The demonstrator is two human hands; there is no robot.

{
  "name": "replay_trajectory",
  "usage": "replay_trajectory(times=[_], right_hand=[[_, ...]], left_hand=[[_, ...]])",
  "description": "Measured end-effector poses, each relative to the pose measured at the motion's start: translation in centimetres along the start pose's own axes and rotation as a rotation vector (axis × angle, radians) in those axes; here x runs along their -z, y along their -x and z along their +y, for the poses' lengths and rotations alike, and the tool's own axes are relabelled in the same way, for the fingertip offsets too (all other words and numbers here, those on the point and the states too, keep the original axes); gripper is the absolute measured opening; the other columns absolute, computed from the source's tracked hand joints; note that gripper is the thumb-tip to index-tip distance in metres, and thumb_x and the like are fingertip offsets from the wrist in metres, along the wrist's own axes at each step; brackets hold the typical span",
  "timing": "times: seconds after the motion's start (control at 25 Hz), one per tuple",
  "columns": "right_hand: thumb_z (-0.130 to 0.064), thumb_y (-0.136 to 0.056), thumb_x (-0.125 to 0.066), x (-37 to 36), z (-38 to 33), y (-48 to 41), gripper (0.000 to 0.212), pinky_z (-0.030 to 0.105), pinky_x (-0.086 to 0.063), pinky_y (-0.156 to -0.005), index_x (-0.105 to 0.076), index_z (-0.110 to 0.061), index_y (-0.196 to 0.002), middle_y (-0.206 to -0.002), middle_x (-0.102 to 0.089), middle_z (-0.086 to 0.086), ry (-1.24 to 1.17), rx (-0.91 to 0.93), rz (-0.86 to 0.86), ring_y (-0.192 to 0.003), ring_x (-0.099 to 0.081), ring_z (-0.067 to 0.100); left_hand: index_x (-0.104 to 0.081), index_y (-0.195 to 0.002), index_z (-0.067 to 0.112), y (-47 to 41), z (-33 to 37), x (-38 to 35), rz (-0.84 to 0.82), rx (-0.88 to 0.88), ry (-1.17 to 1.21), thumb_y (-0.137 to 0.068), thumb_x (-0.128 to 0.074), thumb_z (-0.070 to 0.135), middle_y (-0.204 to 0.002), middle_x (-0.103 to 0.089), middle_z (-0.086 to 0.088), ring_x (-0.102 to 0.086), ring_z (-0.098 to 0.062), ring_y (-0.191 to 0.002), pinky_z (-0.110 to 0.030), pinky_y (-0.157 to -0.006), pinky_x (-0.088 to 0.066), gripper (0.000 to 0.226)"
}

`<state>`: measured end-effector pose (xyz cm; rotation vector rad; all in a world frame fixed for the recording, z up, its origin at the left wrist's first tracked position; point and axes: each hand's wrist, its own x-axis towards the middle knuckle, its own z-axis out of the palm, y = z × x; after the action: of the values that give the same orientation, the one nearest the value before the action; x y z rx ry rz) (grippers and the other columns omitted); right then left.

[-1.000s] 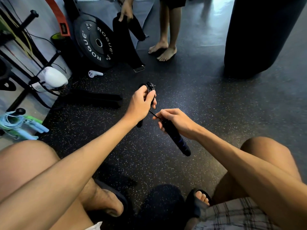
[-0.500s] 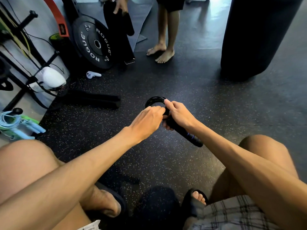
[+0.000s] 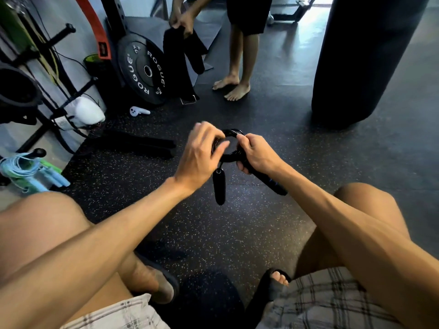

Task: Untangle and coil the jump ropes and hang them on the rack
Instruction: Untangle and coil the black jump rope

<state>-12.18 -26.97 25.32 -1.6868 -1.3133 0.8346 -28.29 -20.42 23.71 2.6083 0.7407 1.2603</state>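
Since half a second ago: left hand [image 3: 202,155] lifted onto the coil's left arc; one short black padded handle [image 3: 219,186] now dangles free beneath it.

Item: thin black jump rope [image 3: 231,133], wound into a small ring, held in mid-air ahead of the knees.

Left grip: fingers and thumb curled round the ring's left side (motion-blurred, contact unsure).

Right grip: right hand [image 3: 259,155] clamped round the second black handle [image 3: 270,182], fingertips pinching the ring's right side.

Relation: dangling handle hangs straight below the ring, long axis vertical, nearer the left hand. Black metal peg rack [image 3: 69,27] stands well apart to the left, a pale blue and green rope bundle [image 3: 21,167] already on a lower peg.

Hidden: loop count; the cord's join behind the left hand.
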Motion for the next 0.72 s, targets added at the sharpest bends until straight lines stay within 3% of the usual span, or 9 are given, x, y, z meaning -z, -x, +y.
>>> replay_trajectory(times=[0.08, 0.2, 0.28, 0.4, 0.56, 0.72], right_hand=[[-0.028, -0.108, -0.031, -0.5, -1.4, 0.5, 0.038, 0.028, -0.043, -0.041, -0.043, -0.012, -0.077, -0.052, -0.061, 0.013, 0.068, 0.013, -0.027, -0.035, -0.051, 0.021], [-0.028, -0.108, -0.031, -1.7, -3.4, 0.6, 0.038, 0.032, -0.045, -0.044, -0.043, -0.012, -0.077, -0.055, -0.062, 0.016, 0.110, 0.053, -0.058, -0.038, -0.053, 0.024], [-0.028, -0.108, -0.031, -2.5, -4.2, 0.8, 0.036, 0.033, -0.045, -0.044, -0.042, -0.013, -0.077, -0.055, -0.061, 0.017, 0.097, 0.060, -0.068, -0.039, -0.053, 0.026], [-0.026, -0.109, -0.030, -4.0, -4.0, 1.5, 0.036, 0.032, -0.044, -0.044, -0.042, -0.012, -0.078, -0.054, -0.061, 0.016, 0.107, 0.050, -0.104, -0.039, -0.052, 0.026], [-0.024, -0.108, -0.029, -6.4, -3.8, 0.5, 0.040, 0.032, -0.044, -0.043, -0.044, -0.010, -0.074, -0.050, -0.059, 0.014, 0.092, 0.055, -0.133, -0.037, -0.051, 0.025], [-0.027, -0.109, -0.030, -10.6, -5.0, -2.5, 0.039, 0.031, -0.042, -0.042, -0.046, -0.015, -0.075, -0.050, -0.057, 0.010, 0.069, 0.047, -0.219, -0.039, -0.051, 0.024]], left_hand=[[-0.055, -0.112, 0.006, -0.1, -0.9, 1.1, 0.047, 0.228, 0.117, -0.094, -0.062, 0.028, -0.104, -0.057, -0.006, -0.056, -0.021, -0.097, -0.032, -0.088, -0.046, 0.029], [-0.054, -0.116, 0.006, 0.5, -2.3, 2.6, -0.181, 0.669, 0.481, -0.102, -0.047, 0.034, -0.101, -0.068, -0.016, -0.067, -0.026, -0.090, -0.045, -0.087, -0.055, 0.032], [-0.059, -0.107, 0.005, 1.3, -2.6, 4.1, -0.291, 0.845, 0.743, -0.106, -0.034, 0.039, -0.096, -0.069, -0.025, -0.070, -0.032, -0.080, -0.043, -0.077, -0.059, 0.042], [-0.060, -0.101, 0.006, 3.0, -2.7, 5.7, -0.365, 0.872, 0.798, -0.106, -0.031, 0.039, -0.086, -0.070, -0.021, -0.071, -0.030, -0.074, -0.036, -0.069, -0.057, 0.045], [-0.057, -0.093, 0.013, 4.9, -4.5, 5.5, -0.295, 0.879, 0.753, -0.105, -0.039, 0.035, -0.082, -0.070, -0.024, -0.070, -0.038, -0.075, -0.050, -0.077, -0.054, 0.030], [-0.051, -0.087, 0.013, 7.0, -7.1, 6.9, -0.079, 0.950, 0.718, -0.106, -0.038, 0.027, -0.056, -0.064, -0.004, -0.064, -0.025, -0.049, -0.028, -0.053, -0.049, 0.027]])
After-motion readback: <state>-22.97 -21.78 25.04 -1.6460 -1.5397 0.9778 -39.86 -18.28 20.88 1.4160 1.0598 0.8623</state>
